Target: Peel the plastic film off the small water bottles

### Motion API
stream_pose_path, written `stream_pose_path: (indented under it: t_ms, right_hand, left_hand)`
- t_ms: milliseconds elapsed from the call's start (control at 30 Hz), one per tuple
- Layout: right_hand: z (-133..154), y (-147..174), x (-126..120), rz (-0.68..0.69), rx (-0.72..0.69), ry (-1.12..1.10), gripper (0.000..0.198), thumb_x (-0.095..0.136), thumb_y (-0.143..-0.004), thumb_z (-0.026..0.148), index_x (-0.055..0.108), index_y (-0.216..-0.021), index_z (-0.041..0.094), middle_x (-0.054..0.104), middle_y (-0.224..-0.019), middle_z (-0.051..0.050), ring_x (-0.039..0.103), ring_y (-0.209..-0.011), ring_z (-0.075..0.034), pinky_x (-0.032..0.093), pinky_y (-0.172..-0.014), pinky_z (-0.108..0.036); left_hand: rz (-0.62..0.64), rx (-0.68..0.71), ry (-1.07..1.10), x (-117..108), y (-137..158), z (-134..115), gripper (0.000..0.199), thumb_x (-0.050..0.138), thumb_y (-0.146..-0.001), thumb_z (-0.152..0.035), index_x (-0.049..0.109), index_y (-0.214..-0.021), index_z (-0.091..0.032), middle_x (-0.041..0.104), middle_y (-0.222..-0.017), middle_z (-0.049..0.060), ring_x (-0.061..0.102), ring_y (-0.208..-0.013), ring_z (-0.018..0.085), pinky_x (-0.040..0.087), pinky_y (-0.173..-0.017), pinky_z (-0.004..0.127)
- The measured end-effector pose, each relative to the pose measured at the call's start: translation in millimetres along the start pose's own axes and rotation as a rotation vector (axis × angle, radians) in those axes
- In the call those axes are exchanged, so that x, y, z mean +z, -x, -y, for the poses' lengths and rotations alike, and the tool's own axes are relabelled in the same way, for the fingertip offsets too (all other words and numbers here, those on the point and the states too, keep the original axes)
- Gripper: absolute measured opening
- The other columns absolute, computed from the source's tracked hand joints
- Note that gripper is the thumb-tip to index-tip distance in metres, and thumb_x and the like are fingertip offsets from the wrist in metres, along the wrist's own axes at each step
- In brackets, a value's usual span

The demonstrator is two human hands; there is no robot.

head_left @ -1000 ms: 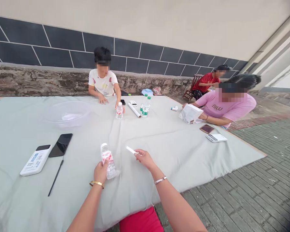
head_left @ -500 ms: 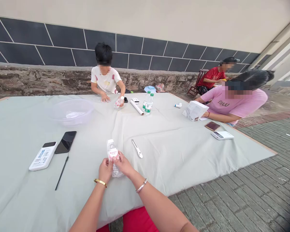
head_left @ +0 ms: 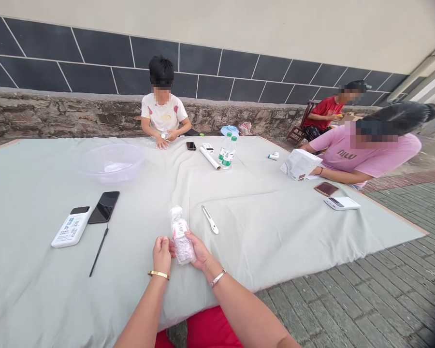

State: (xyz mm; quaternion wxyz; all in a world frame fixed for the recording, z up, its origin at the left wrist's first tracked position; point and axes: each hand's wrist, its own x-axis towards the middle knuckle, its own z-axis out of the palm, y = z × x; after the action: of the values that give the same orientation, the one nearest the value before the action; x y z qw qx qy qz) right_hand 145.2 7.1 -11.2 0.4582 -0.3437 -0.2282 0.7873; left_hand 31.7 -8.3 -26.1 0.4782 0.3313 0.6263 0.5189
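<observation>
A plastic bottle with a white and pink label, wrapped in clear film, lies tilted over the cloth in front of me. My right hand grips its lower right side, thumb near the label. On the other side, my left hand has its fingers curled closed against the bottle's left edge; whether they pinch a bit of film I cannot make out. Just right of the bottle lies a white utility knife.
A clear basin with white stuff inside, a black phone and a white power bank are at left. Behind stand two green-capped bottles beside a paper roll. A white box is near a co-worker.
The bottle has turned upright-slanted to the right, and my left hand has slid off its front to its side. Across the table, a co-worker has drawn a bottle closer.
</observation>
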Motion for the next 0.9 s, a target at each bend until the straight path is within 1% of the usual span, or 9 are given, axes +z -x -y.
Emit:
stream_pose_path:
  t_ms: [100, 233, 300, 400, 467, 533, 600, 700, 900]
  right_hand:
    - [-2, -1, -3, 0.009, -0.008, -0.063, 0.032, 0.062, -0.072, 0.036, 0.056, -0.1, 0.021, 0.066, -0.08, -0.001, 0.063, -0.073, -0.018, 0.049, -0.067, -0.029]
    - [-3, 0, -4, 0.024, -0.079, -0.066, 0.03, 0.062, -0.075, 0.04, 0.058, -0.098, 0.021, 0.066, -0.08, -0.001, 0.062, -0.072, -0.017, 0.048, -0.067, -0.029]
    - [-3, 0, -4, 0.06, -0.097, -0.049, 0.031, 0.063, -0.075, 0.04, 0.06, -0.1, 0.021, 0.067, -0.083, -0.001, 0.061, -0.073, -0.017, 0.047, -0.068, -0.028]
    - [-3, 0, -4, 0.092, -0.135, -0.025, 0.033, 0.065, -0.074, 0.037, 0.06, -0.102, 0.021, 0.066, -0.085, -0.001, 0.06, -0.074, -0.015, 0.046, -0.068, -0.026]
    - [-3, 0, -4, 0.088, -0.141, -0.015, 0.032, 0.066, -0.073, 0.036, 0.06, -0.1, 0.02, 0.066, -0.084, -0.001, 0.06, -0.073, -0.015, 0.046, -0.068, -0.025]
    - [-3, 1, -4, 0.072, -0.119, -0.013, 0.031, 0.066, -0.072, 0.038, 0.059, -0.096, 0.02, 0.066, -0.082, -0.002, 0.06, -0.072, -0.016, 0.046, -0.068, -0.027]
    - [-3, 3, -3, 0.055, -0.086, -0.014, 0.03, 0.064, -0.073, 0.041, 0.059, -0.093, 0.02, 0.066, -0.08, -0.002, 0.061, -0.072, -0.017, 0.047, -0.068, -0.029]
    - [-1, 5, -2, 0.056, -0.075, 0.001, 0.031, 0.062, -0.074, 0.044, 0.058, -0.094, 0.02, 0.066, -0.085, -0.003, 0.062, -0.078, -0.019, 0.048, -0.072, -0.031]
    - [2, 3, 5, -0.014, -0.116, 0.093, 0.052, 0.07, -0.069, 0.041, 0.051, -0.114, 0.023, 0.066, -0.094, -0.003, 0.063, -0.081, -0.019, 0.049, -0.071, -0.031]
  left_hand:
    - [0.124, -0.046, 0.007, -1, 3, -9, 0.048, 0.052, -0.073, -0.063, 0.053, -0.095, -0.02, 0.06, -0.077, 0.003, 0.058, -0.062, 0.017, 0.049, -0.052, 0.03]
    - [0.338, -0.114, 0.042, -5, 7, -20, 0.057, 0.053, -0.077, -0.06, 0.049, -0.121, -0.024, 0.066, -0.1, 0.01, 0.065, -0.075, 0.02, 0.051, -0.055, 0.03]
    - [0.293, -0.084, -0.011, -7, 7, -23, 0.056, 0.053, -0.077, -0.059, 0.051, -0.119, -0.023, 0.066, -0.096, 0.01, 0.065, -0.075, 0.021, 0.052, -0.056, 0.031]
    - [0.103, 0.031, -0.157, -8, 5, -25, 0.039, 0.054, -0.075, -0.056, 0.058, -0.092, -0.021, 0.064, -0.079, 0.005, 0.061, -0.064, 0.018, 0.051, -0.053, 0.03]
    - [0.038, 0.08, -0.185, -5, 4, -24, 0.033, 0.051, -0.076, -0.054, 0.052, -0.072, -0.022, 0.057, -0.066, 0.0, 0.055, -0.055, 0.015, 0.048, -0.048, 0.027]
    - [0.019, 0.099, -0.152, -1, 5, -22, 0.033, 0.047, -0.079, -0.051, 0.045, -0.063, -0.022, 0.047, -0.054, -0.003, 0.047, -0.048, 0.012, 0.043, -0.045, 0.025]
    - [-0.004, 0.12, -0.088, 2, 7, -20, 0.032, 0.045, -0.081, -0.049, 0.041, -0.062, -0.023, 0.04, -0.05, -0.006, 0.041, -0.045, 0.011, 0.039, -0.044, 0.023]
    - [-0.059, 0.171, 0.013, 3, 9, -22, 0.031, 0.043, -0.085, -0.047, 0.04, -0.065, -0.023, 0.04, -0.053, -0.006, 0.04, -0.048, 0.01, 0.038, -0.047, 0.023]
    - [-0.047, 0.182, 0.26, 1, 10, -40, 0.03, 0.047, -0.084, -0.049, 0.042, -0.071, -0.023, 0.045, -0.055, -0.006, 0.043, -0.046, 0.009, 0.039, -0.048, 0.023]
